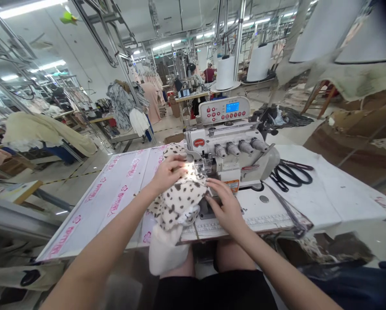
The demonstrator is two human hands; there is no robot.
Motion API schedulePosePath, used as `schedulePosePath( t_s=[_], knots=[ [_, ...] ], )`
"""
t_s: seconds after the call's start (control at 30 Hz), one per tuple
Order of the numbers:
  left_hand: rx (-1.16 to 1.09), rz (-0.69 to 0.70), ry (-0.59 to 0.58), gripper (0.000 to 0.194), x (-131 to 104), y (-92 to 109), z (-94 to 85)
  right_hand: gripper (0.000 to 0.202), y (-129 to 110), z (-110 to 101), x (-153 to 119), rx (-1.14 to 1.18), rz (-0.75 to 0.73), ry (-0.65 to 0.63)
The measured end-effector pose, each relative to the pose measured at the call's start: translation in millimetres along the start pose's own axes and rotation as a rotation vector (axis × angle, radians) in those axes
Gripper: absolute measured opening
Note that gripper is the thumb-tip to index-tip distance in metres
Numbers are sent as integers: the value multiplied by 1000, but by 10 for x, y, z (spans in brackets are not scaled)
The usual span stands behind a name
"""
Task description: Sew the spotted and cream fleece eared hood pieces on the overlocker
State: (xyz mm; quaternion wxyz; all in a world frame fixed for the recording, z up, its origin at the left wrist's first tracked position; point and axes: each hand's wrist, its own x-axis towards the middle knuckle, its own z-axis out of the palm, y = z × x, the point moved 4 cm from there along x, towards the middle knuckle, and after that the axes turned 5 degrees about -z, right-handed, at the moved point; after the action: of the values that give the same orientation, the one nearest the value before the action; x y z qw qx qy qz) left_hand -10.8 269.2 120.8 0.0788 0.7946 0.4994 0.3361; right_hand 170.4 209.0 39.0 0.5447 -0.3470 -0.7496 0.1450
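Observation:
A piece of cream fabric with dark spots [182,200] lies bunched at the front of a white overlock sewing machine [206,137], its edge under the lit presser foot area [199,170]. My left hand [169,173] is on the fabric just left of the needle area, fingers bent and closed onto the cloth. On the near right side, my right hand [224,206] pinches the fabric's edge between thumb and fingers. White lacy trim [190,215] shows at the near side of the cloth. A plain white part [167,252] hangs over the table edge toward my lap.
Black-handled scissors [291,174] lie right of the machine. The table [96,206] has a white cover with pink print. Thread cones [225,73] stand behind the machine. Garment piles [123,105] and a distant person [209,74] are in the background.

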Motion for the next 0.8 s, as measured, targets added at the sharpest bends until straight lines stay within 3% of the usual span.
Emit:
schedulePosePath(
  t_s=[0.07,0.13,0.2,0.33,0.47,0.53,0.63,0.73,0.8],
  knots=[
    [30,61,278,14,-311,140,-110,35,40,68,-230,75,146,36],
    [78,133,395,16,-707,298,-100,32,50,158,-416,169,219,18],
    [147,82,263,33,-1047,370,46,26,38,224,-511,203,233,-1],
    [133,-94,83,3,-1412,325,206,24,19,298,-497,252,249,-24],
    [-156,-247,-12,13,-1353,266,15,25,-9,425,-437,525,366,-88],
    [-253,-335,37,14,-1230,227,-137,25,-38,489,-402,635,410,-84],
    [-281,-394,204,18,-994,158,-290,28,-58,588,-340,687,432,-69],
    [-353,-382,287,18,-838,148,-292,31,-53,670,-353,700,460,-61],
    [-427,-386,251,21,-823,188,-246,30,-48,682,-396,736,487,-48]
  ],
)
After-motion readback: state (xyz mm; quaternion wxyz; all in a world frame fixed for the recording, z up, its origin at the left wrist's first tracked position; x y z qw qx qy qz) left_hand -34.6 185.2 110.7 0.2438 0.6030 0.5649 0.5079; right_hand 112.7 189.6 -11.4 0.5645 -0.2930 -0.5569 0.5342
